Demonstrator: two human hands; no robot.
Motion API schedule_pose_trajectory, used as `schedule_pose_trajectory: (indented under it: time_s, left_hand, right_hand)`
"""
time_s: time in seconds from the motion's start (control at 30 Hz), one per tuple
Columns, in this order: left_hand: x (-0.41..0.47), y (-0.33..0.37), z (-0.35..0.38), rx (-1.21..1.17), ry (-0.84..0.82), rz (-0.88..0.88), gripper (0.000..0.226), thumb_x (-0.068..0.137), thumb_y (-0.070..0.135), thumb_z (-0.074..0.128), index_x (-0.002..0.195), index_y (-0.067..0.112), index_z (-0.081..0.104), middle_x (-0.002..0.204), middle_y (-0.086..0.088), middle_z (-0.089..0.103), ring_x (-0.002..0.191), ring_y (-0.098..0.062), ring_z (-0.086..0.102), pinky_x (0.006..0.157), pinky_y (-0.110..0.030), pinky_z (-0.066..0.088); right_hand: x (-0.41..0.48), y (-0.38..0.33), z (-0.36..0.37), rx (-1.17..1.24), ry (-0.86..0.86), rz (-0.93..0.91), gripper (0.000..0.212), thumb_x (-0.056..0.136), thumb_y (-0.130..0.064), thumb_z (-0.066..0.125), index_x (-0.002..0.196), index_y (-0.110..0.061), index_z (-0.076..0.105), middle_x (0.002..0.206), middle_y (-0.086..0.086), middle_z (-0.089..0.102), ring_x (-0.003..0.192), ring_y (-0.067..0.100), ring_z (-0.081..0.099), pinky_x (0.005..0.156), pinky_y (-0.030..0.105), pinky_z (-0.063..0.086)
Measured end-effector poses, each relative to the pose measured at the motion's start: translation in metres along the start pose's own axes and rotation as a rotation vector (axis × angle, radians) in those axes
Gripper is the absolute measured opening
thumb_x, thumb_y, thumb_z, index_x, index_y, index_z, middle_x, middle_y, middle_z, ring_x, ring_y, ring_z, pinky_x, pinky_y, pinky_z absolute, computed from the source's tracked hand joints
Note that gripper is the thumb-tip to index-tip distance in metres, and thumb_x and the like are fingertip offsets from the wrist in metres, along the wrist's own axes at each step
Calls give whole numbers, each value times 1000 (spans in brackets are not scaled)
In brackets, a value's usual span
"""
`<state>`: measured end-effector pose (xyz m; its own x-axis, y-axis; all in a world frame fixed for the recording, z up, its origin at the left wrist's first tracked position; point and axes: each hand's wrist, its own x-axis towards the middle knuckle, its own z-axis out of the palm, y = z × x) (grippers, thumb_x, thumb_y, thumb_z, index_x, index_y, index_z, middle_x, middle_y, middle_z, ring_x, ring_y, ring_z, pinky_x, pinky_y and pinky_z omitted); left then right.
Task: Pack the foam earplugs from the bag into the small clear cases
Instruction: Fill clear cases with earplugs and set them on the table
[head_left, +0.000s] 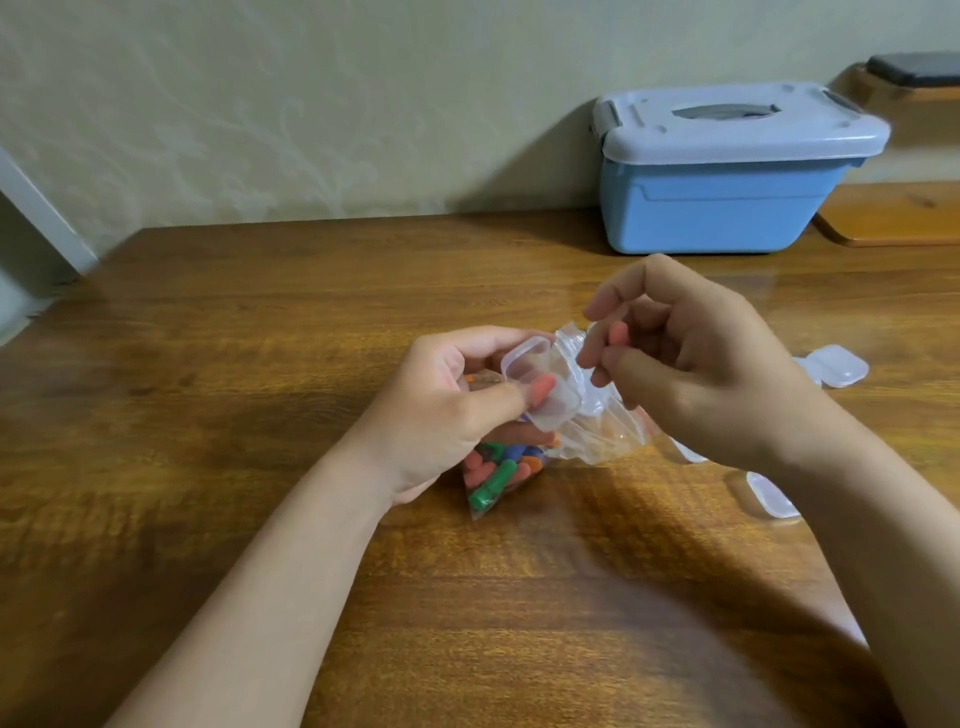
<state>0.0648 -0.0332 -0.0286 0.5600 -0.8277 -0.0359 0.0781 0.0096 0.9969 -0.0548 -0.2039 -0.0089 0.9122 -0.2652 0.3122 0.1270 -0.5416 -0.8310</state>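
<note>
My left hand (441, 410) holds a small clear case (540, 382) open above the bag, with a pink earplug (543, 388) lying in it under my thumb. Beneath it on the table lies the clear plastic bag (597, 436), with several pink, green, blue and orange earplugs (496, 475) in its lower end. My right hand (685, 358) is raised just right of the case and pinches another pink earplug (618, 332) between its fingertips.
More small clear cases lie on the wooden table (260, 364) to the right: one at the far right (836, 366), one near my right forearm (771, 493). A blue lidded storage box (727, 171) stands at the back by the wall.
</note>
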Motion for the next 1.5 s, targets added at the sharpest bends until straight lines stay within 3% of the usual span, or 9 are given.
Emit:
schedule_pose_trajectory:
  time_s: [0.13, 0.3, 0.47, 0.77, 0.93, 1.1, 1.23, 1.33, 1.5]
  left_hand:
    - [1, -1, -2, 25, 25, 5, 32, 89, -2, 69, 120, 7, 68, 113, -10, 74, 103, -25, 74, 76, -35, 62]
    - [3, -3, -4, 82, 74, 30, 34, 86, 6, 75, 119, 12, 69, 114, -5, 73, 105, -26, 73, 84, -46, 61]
    - [4, -4, -5, 58, 77, 35, 33, 88, 2, 73, 119, 11, 69, 114, -13, 72, 104, -28, 73, 84, -46, 61]
    - [4, -6, -6, 80, 99, 37, 38, 84, 7, 77, 121, 14, 70, 119, -10, 71, 106, -29, 72, 90, -53, 58]
    - [5, -7, -7, 100, 83, 46, 43, 83, 13, 78, 125, 12, 69, 122, -7, 71, 115, -29, 68, 91, -50, 59]
    - [3, -5, -6, 77, 41, 42, 39, 90, 3, 69, 128, 7, 66, 118, -8, 73, 107, -26, 72, 83, -41, 61]
    - [4, -6, -6, 105, 37, 36, 36, 94, -3, 63, 129, 6, 65, 121, -12, 71, 105, -28, 72, 86, -47, 60]
    - [4, -6, -6, 99, 26, 38, 36, 96, -5, 57, 130, 4, 64, 118, -14, 72, 104, -29, 73, 81, -40, 61]
    - [4, -4, -5, -35, 12, 14, 35, 97, 21, 55, 128, 6, 64, 111, -19, 73, 102, -31, 73, 79, -39, 62]
  right_hand:
    - [1, -2, -1, 26, 47, -34, 24, 82, 2, 75, 94, -17, 68, 81, 4, 70, 70, 18, 72, 63, 29, 58]
    - [-1, -4, 1, 73, 38, -21, 26, 90, 9, 58, 99, -11, 72, 85, 6, 74, 78, 16, 75, 71, 31, 61]
    - [0, -4, 4, 29, 54, -52, 15, 84, -1, 74, 96, -10, 74, 82, 2, 75, 75, 18, 73, 66, 36, 60]
    - [-1, 3, 9, -102, 9, -143, 14, 82, -3, 76, 91, -13, 72, 85, -4, 72, 81, 18, 69, 67, 39, 57]
    - [-1, 6, 9, -170, 4, -244, 21, 87, -3, 71, 99, -20, 76, 90, -3, 71, 82, 17, 67, 66, 37, 54]
    - [0, 6, 11, -253, -15, -318, 27, 89, -11, 72, 109, -29, 73, 95, -3, 70, 82, 16, 67, 67, 34, 53]
    - [1, 5, 10, -290, -4, -298, 22, 84, -13, 77, 103, -23, 74, 92, -8, 71, 80, 12, 67, 66, 33, 56]
    - [0, 4, 10, -300, -22, -298, 18, 84, -14, 76, 100, -22, 75, 92, -11, 73, 80, 10, 67, 67, 31, 55]
    - [-1, 4, 10, -309, -19, -297, 31, 83, -3, 77, 104, -25, 75, 92, -14, 73, 78, 8, 66, 67, 27, 55]
